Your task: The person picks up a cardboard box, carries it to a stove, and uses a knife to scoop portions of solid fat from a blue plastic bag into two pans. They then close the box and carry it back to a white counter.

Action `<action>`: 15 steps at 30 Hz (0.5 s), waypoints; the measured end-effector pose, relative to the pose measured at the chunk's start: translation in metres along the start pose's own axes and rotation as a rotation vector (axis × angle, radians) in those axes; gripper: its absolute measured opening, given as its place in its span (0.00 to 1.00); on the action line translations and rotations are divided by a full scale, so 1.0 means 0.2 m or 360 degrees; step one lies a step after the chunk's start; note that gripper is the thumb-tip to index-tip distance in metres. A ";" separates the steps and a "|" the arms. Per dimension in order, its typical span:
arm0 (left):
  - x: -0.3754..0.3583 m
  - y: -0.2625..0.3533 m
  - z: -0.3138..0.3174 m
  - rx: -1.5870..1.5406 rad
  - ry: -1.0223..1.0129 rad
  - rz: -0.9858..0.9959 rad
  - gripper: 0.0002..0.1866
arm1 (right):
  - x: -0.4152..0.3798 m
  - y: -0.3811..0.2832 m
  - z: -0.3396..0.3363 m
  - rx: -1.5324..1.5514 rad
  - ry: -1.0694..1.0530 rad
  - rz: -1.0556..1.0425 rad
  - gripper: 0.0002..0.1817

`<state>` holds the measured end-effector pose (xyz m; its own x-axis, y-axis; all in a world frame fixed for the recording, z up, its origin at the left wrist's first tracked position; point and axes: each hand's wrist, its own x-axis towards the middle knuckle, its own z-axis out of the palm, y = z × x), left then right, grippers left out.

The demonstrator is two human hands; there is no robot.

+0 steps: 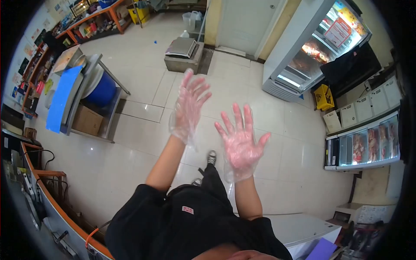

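My left hand [189,106] is raised over the floor with its fingers spread, inside a loose, clear plastic glove. To its right and a little lower, my right hand [243,145] is held up with the palm showing and the fingers apart, also in a clear plastic glove. Neither hand holds anything, and the two do not touch. Both gloves bunch loosely at the wrists. Beyond my left hand stands a low scale-like box with a metal top [182,47].
At left stands a metal table [93,71] with a blue tub [100,89] and a cardboard box [86,120] on its lower shelf. A lit upright fridge [284,47] is at the upper right, beside a closed door [247,26]. A lit display case [368,143] lines the right wall.
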<state>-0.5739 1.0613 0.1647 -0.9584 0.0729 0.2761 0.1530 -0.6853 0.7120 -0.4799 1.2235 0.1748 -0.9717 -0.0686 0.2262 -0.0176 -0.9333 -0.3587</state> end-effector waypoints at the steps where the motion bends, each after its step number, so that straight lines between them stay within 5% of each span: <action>1: -0.03 -0.03 -0.10 0.0276 -0.0129 -0.0061 0.38 | 0.09 0.01 -0.04 0.0134 0.0056 0.0031 0.49; 4: -0.02 0.11 0.01 0.1488 -0.0850 0.0071 0.25 | 0.40 0.07 -0.21 0.0077 0.0228 -0.0049 0.50; 6: 0.11 0.11 0.08 0.2205 -0.0925 0.0161 0.17 | 0.75 0.18 -0.28 0.0078 0.0170 0.0025 0.50; 10: 0.35 0.13 -0.25 0.1892 -0.0680 0.0613 0.08 | 1.22 0.46 -0.19 -0.0083 -0.0275 0.0168 0.51; 15: 0.46 0.30 -0.72 0.1916 -0.0806 -0.0063 0.08 | 1.72 0.97 0.05 -0.0437 -0.0599 0.0325 0.56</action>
